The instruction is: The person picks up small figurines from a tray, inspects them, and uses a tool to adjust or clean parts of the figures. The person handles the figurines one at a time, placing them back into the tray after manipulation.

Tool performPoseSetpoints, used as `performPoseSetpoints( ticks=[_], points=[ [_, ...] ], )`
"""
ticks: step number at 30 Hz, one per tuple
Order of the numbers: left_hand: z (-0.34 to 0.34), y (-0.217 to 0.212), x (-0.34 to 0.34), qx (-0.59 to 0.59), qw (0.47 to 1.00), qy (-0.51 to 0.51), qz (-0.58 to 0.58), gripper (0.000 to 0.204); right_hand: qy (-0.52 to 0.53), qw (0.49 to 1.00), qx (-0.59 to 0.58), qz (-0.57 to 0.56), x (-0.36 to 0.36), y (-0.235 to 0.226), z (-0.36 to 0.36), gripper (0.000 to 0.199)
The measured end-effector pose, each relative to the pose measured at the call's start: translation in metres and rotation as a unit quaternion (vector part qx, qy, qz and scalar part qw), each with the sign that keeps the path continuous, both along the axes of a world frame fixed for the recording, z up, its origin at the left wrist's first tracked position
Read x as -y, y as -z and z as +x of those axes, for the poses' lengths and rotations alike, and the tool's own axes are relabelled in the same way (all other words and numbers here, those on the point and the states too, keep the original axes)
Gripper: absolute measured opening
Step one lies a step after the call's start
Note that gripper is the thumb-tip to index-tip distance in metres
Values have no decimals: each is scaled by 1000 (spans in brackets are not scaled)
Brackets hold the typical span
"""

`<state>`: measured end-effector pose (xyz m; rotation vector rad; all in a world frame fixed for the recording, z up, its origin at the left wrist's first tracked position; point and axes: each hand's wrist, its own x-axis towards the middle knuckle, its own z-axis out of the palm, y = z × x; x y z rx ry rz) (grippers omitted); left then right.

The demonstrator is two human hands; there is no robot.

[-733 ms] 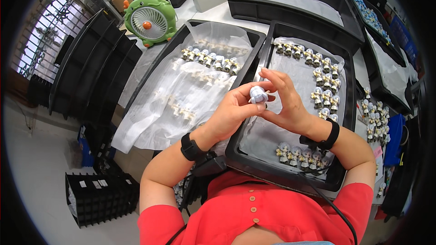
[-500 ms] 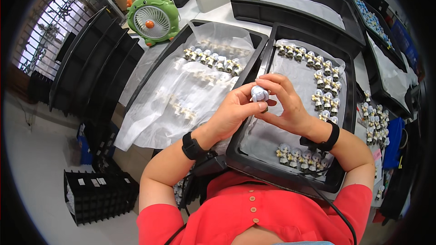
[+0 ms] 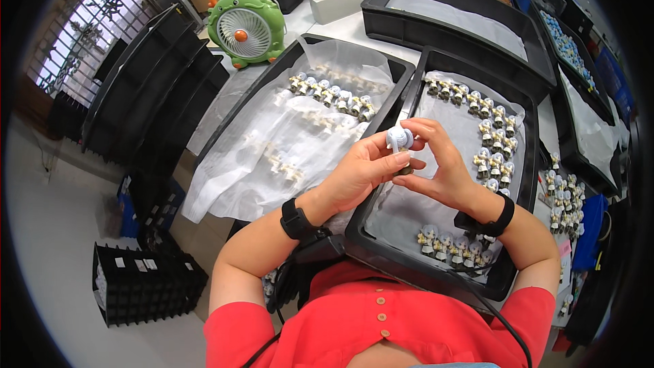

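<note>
A small white toy figure [image 3: 400, 140] is pinched between the left hand [image 3: 361, 174] and the right hand [image 3: 443, 174], mid-frame over a black tray [image 3: 402, 249]. Rows of little figures [image 3: 494, 140] are kept along the tray's right edge, with bare white lining left in its middle.

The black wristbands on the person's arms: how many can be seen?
2. One black wristband is on the left wrist, below the left hand. The other is on the right wrist, below the right hand. Both hands hold a small white figurine.
</note>
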<state>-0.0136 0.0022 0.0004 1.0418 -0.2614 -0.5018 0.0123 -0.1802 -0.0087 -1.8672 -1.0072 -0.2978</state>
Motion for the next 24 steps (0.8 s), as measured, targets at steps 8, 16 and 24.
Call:
performPoseSetpoints(
  ticks=[8, 16, 24],
  points=[
    [13, -20, -27, -80, 986, -87, 114, 46, 19, 1000, -4, 12, 8, -8, 5, 56],
    [143, -8, -79, 222, 730, -39, 645, 50, 41, 999, 6, 23, 11, -19, 7, 38],
    [215, 58, -26, 299, 652, -195, 669, 56, 49, 998, -30, 35, 14, -18, 14, 25]
  ],
)
